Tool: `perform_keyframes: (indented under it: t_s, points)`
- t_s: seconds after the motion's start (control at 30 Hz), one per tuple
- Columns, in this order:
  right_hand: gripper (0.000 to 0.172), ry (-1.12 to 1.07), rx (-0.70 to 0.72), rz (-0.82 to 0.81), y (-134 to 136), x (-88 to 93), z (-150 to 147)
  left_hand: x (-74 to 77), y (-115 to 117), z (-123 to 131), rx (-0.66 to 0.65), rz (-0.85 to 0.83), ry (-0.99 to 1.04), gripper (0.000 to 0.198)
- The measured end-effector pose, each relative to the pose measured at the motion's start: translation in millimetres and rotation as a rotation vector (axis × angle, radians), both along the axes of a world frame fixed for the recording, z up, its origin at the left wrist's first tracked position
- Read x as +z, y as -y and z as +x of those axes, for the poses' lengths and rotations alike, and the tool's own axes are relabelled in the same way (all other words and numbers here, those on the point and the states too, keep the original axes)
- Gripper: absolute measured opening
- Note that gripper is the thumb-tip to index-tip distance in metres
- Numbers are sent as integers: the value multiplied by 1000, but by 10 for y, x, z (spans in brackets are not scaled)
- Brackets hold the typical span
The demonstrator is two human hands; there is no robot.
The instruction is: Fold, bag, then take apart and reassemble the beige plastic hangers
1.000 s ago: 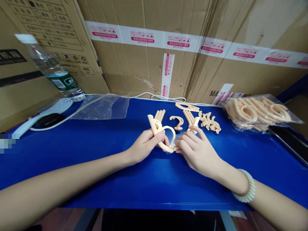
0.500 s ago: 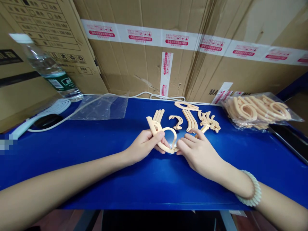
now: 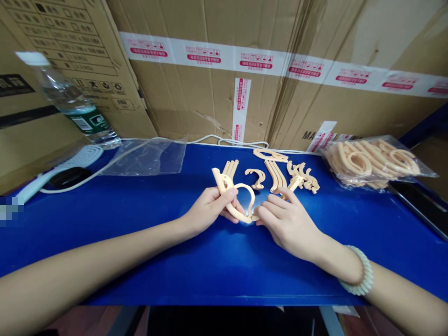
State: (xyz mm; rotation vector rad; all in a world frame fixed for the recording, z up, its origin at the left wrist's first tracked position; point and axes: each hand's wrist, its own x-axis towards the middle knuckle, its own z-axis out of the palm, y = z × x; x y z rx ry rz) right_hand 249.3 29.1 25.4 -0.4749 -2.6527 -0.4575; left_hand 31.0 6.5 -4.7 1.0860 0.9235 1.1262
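My left hand [image 3: 209,211] is closed round a beige plastic hook part [image 3: 234,192], held just above the blue table [image 3: 140,224]. My right hand [image 3: 285,220] pinches the lower end of the same hook part and also holds a small beige piece [image 3: 293,183] that sticks out past its fingers. Loose beige parts lie just beyond the hands: a bundle of straight strips [image 3: 231,167], a small hook [image 3: 257,176], curved strips [image 3: 276,174] and a heap of small pieces [image 3: 305,174].
A clear bag of beige parts [image 3: 374,161] lies at the right. An empty clear bag [image 3: 147,156], a water bottle [image 3: 72,103], a white cable [image 3: 224,140] and a dark object [image 3: 68,176] are at the left and back. Cardboard boxes [image 3: 245,70] wall the rear.
My right hand has shifted slightly; the small piece it holds moved from near the curved strips toward the right. The left hand and hook part stay nearly still.
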Motion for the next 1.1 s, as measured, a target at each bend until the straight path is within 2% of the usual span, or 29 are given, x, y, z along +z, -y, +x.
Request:
perform_keyframes:
  t_s: [0.13, 0.23, 0.37, 0.47, 0.53, 0.67, 0.8, 1.1]
  points:
    - [37, 4, 8, 62, 8, 13, 5, 5, -13, -3, 5, -20, 18, 49]
    - [31, 8, 23, 103, 12, 55, 37, 24, -34, -13, 60, -59, 90, 45]
    - [10, -157, -17, -78, -139, 156, 186, 59, -41, -18, 80, -68, 120, 41]
    - [20, -211, -108, -203, -375, 246, 365, 66, -27, -16, 51, -66, 105, 41]
    - [13, -149, -151, -201, -529, 286, 478, 58, -22, -15, 52, -60, 116, 40]
    - [19, -2, -210, -206, -712, 276, 595, 37, -26, -14, 56, -51, 132, 39]
    - [21, 93, -209, -326, -754, 201, 595, 42, -26, -12, 59, -53, 134, 39]
    - [27, 104, -302, -423, -744, 170, 638, 55, -21, -16, 53, -53, 125, 39]
